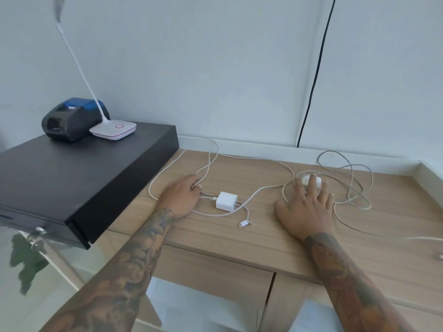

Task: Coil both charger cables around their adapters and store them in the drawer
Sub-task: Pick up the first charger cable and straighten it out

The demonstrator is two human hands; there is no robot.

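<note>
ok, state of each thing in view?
Left hand: fingers curled on a cable loop.
Right hand: fingers spread, touching oval adapter.
Square adapter: lying flat, cable uncoiled.
Right cable: loose tangle.
Black drawer: closed.
Lamp: upright.

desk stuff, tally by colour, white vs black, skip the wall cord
White: 5, square adapter, its cable, rounded adapter, its cable, lamp
Black: 2, cash drawer box, printer, blue-topped
Total: 7
</note>
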